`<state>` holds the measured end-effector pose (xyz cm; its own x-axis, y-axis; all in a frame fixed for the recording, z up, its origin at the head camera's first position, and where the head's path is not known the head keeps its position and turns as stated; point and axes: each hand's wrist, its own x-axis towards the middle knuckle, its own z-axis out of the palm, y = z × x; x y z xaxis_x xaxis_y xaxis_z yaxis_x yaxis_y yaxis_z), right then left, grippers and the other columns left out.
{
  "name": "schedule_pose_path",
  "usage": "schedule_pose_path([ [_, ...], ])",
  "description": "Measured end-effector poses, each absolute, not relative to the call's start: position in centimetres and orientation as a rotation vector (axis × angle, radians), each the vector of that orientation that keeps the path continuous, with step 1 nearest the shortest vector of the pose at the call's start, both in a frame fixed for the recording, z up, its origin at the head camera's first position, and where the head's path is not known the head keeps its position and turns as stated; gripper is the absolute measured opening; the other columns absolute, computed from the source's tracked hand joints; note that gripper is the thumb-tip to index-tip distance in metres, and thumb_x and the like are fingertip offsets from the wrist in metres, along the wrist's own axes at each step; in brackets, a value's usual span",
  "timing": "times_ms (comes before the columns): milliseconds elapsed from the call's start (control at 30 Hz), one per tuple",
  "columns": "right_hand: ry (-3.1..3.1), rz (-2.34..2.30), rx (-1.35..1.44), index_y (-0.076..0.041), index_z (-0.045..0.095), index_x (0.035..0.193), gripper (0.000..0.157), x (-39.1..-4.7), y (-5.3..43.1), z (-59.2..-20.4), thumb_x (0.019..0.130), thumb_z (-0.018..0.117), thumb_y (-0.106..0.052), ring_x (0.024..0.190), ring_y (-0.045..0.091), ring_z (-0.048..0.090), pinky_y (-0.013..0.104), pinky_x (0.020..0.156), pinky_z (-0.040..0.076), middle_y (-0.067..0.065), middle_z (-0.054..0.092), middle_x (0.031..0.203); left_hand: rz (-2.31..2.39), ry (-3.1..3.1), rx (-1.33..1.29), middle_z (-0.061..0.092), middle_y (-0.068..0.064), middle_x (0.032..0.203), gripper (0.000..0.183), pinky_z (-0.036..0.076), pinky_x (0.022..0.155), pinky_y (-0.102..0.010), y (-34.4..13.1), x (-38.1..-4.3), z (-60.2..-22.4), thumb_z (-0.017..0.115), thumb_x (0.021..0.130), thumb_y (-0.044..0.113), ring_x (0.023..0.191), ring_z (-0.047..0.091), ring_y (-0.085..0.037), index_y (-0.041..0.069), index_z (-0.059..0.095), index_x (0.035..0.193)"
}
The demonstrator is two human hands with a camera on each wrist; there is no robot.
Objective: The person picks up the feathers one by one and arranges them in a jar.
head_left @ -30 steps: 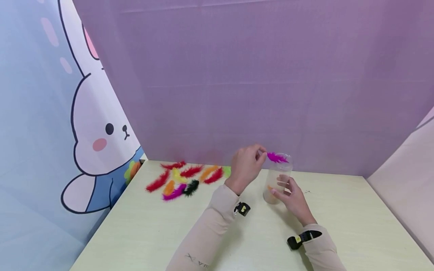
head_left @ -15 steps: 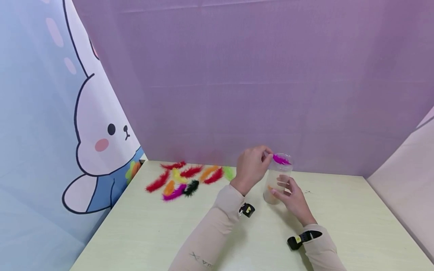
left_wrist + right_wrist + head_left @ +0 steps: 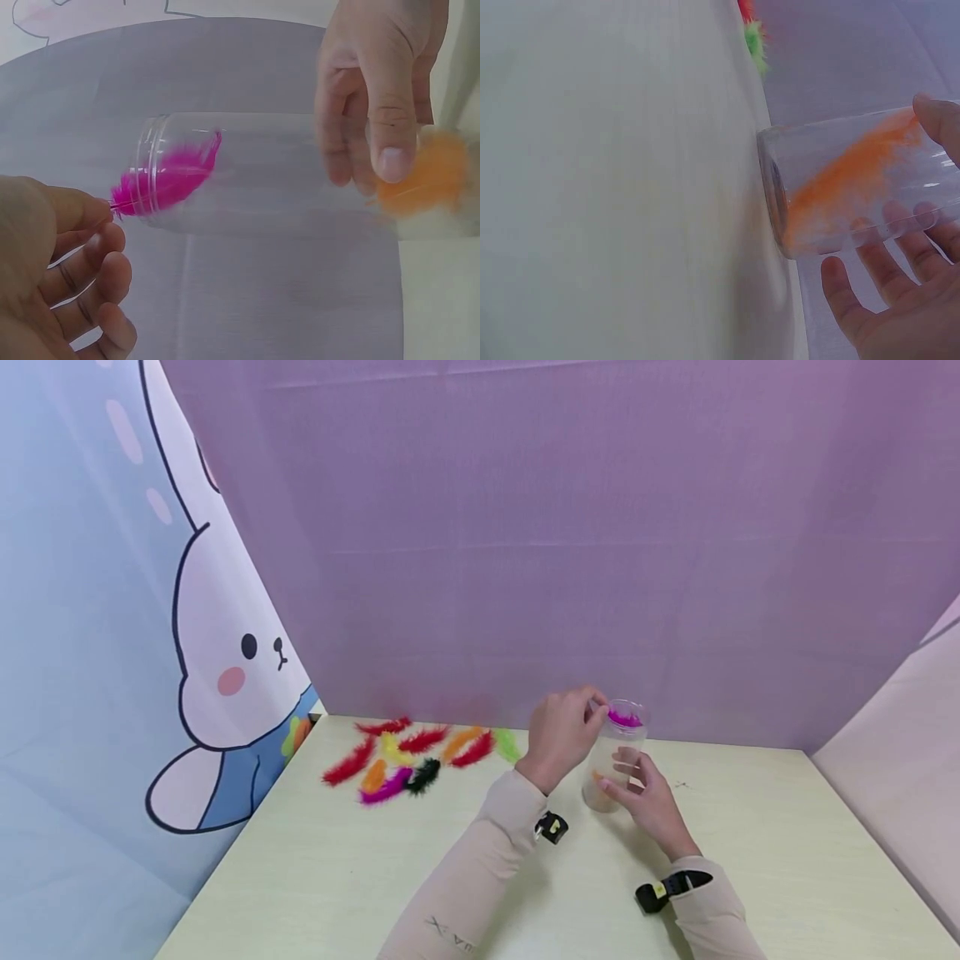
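A clear plastic jar (image 3: 611,752) stands upright on the table, with an orange feather (image 3: 855,169) inside near its bottom. The right hand (image 3: 654,806) holds the jar by its side, thumb on one side and fingers round the other. At the jar's mouth, the left hand (image 3: 564,731) pinches a magenta feather (image 3: 176,176) by its quill between thumb and forefinger. Most of that feather lies inside the mouth, while the quill end sticks out. The left hand's other fingers are loosely bent in the left wrist view.
Several loose feathers lie at the table's back left, among them a red feather (image 3: 350,762), a dark green feather (image 3: 424,776) and a light green feather (image 3: 507,744). A purple cloth (image 3: 480,543) hangs behind the table (image 3: 337,877).
The left hand has moved right and slightly down, carrying the magenta feather from above the rim into the jar's mouth. The right hand and the jar have stayed in place.
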<state>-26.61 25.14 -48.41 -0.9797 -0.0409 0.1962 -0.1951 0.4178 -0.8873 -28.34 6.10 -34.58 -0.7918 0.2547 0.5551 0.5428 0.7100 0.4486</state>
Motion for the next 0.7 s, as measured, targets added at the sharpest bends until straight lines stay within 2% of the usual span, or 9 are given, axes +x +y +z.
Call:
schedule_pose_path([
  [200,-2.526,1.624,0.190,-0.008,0.039,0.150,0.071,-26.6,25.1,-48.4,0.095,0.074,-0.035,0.138,0.035,0.050,0.047,0.112,0.045,0.017,0.047,0.153,-0.814,-2.474,-0.604,0.072,0.011,0.080,0.014,0.037,0.052,-0.013,6.1,-28.3,-35.0,0.065,0.101,0.033,0.062,0.055,0.003,0.025,0.076,0.105],
  [267,-2.527,1.642,0.174,-0.009,0.038,0.151,0.073,-26.5,25.1,-48.4,0.094,0.074,-0.036,0.138,0.035,0.049,0.053,0.112,0.044,0.016,0.047,0.153,-0.811,-2.476,-0.600,0.072,0.011,0.079,0.014,0.037,0.052,-0.014,6.1,-28.4,-35.1,0.065,0.101,0.033,0.061,0.054,0.002,0.025,0.076,0.106],
  [333,-2.533,1.654,0.164,-0.008,0.037,0.152,0.076,-26.5,25.1,-48.3,0.094,0.075,-0.037,0.139,0.035,0.048,0.054,0.113,0.043,0.015,0.046,0.153,-0.819,-2.474,-0.600,0.072,0.011,0.079,0.014,0.038,0.051,-0.014,6.0,-28.4,-35.3,0.066,0.100,0.033,0.060,0.054,0.002,0.025,0.076,0.106],
  [400,-2.534,1.658,0.156,-0.008,0.036,0.152,0.077,-26.5,25.1,-48.2,0.093,0.075,-0.038,0.139,0.034,0.047,0.049,0.112,0.045,0.014,0.046,0.153,-0.825,-2.472,-0.597,0.072,0.011,0.079,0.014,0.038,0.051,-0.014,5.9,-28.5,-35.4,0.065,0.101,0.033,0.060,0.054,0.002,0.025,0.075,0.106],
  [500,-2.522,1.672,0.164,-0.006,0.037,0.152,0.076,-26.6,25.1,-48.2,0.093,0.076,-0.036,0.139,0.033,0.047,0.031,0.107,0.048,0.013,0.047,0.153,-0.841,-2.469,-0.599,0.072,0.011,0.080,0.013,0.038,0.052,-0.014,5.7,-28.6,-35.7,0.065,0.101,0.033,0.063,0.056,0.003,0.025,0.075,0.104],
  [600,-2.502,1.693,0.165,-0.006,0.039,0.150,0.074,-26.7,25.1,-48.3,0.093,0.076,-0.034,0.138,0.032,0.049,0.013,0.098,0.045,0.014,0.048,0.152,-0.852,-2.475,-0.593,0.073,0.011,0.081,0.013,0.039,0.053,-0.014,5.5,-28.7,-36.1,0.065,0.101,0.032,0.065,0.058,0.002,0.025,0.075,0.103],
  [700,-2.483,1.717,0.171,-0.008,0.039,0.150,0.073,-26.8,25.1,-48.4,0.093,0.076,-0.031,0.138,0.031,0.050,0.009,0.095,0.043,0.014,0.048,0.152,-0.853,-2.481,-0.579,0.073,0.011,0.080,0.011,0.039,0.054,-0.015,5.2,-28.8,-36.6,0.064,0.101,0.031,0.065,0.059,0.001,0.026,0.075,0.101],
])
